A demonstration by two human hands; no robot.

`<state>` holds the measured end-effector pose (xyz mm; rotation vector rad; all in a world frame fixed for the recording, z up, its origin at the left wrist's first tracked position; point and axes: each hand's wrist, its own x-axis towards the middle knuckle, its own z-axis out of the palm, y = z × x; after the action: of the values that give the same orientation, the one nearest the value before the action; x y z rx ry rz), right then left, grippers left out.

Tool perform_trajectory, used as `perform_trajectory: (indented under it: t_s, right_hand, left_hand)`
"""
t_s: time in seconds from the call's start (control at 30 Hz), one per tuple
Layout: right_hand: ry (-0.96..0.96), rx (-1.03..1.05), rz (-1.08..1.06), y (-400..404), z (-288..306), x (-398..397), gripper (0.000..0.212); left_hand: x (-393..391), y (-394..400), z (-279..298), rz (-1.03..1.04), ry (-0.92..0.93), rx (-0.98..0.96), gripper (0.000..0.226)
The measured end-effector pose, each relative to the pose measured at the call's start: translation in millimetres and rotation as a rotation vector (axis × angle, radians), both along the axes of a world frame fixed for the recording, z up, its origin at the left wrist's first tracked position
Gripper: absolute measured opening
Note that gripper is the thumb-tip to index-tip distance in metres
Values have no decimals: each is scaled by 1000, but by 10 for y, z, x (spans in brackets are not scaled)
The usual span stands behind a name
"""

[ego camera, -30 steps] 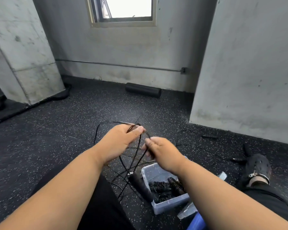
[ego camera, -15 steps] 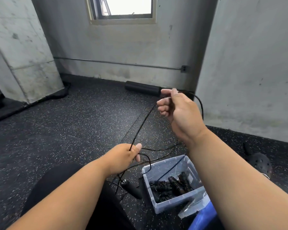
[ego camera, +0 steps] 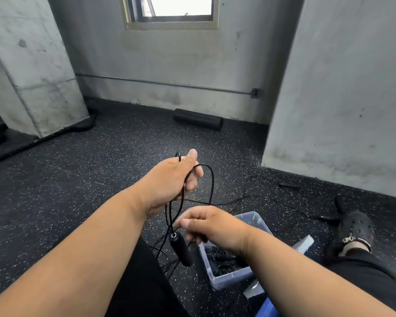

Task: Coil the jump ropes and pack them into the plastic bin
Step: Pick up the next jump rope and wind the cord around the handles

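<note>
Two hands work one thin black jump rope (ego camera: 212, 179). Left hand (ego camera: 169, 181), raised at 12 o'clock, has its grip curled round gathered loops; black cylindrical handle (ego camera: 180, 249) dangles below it. Right hand (ego camera: 212, 225), over the clear rectangular plastic bin (ego camera: 253, 219) at 5 o'clock, pinches a strand. Coiled ropes (ego camera: 222, 257) lie inside the bin on the speckled black rubber floor (ego camera: 78, 179).

Black foam roller (ego camera: 198, 119) lies on speckled rubber floor (ego camera: 55, 179) against the rear wall, below a window (ego camera: 172, 10). Conduit pipe (ego camera: 160, 83) runs along that wall.
</note>
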<state>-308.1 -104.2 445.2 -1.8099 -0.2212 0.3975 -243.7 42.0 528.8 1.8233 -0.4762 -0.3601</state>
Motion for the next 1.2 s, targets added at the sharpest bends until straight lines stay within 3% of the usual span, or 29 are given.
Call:
perform_trajectory:
  t_s: [0.13, 0.27, 0.4, 0.53, 0.7, 0.8, 0.93, 1.07, 1.2]
  right_hand:
    - [-111, 15, -145, -51, 13, 90, 12]
    - [-156, 3, -97, 13, -18, 105, 3]
    - [-140, -10, 0, 71, 7, 43, 14]
    - [-131, 70, -17, 51, 30, 35, 10]
    - [-171, -18, -10, 121, 9, 29, 6]
    - [-227, -89, -75, 112, 116, -3, 18]
    - [-282, 96, -299, -110, 538, 19, 18]
    - [-396, 346, -527, -349, 860, 188, 15]
    - [-410, 517, -714, -515, 913, 366, 12]
  left_hand:
    - [-31, 46, -15, 20, 25, -8, 54]
    - [-51, 63, -44, 21, 54, -45, 54]
    - [-52, 79, -86, 29, 56, -39, 54]
    - [-2, 153, -172, 74, 93, -50, 53]
    - [-9, 167, -298, 69, 150, -97, 52]
    - [19, 193, -370, 45, 120, -61, 59]
    - [73, 367, -508, -84, 8, 181, 82]
    - [40, 385, -728, -278, -18, 485, 62]
    - [109, 358, -818, -189, -24, 504, 43]
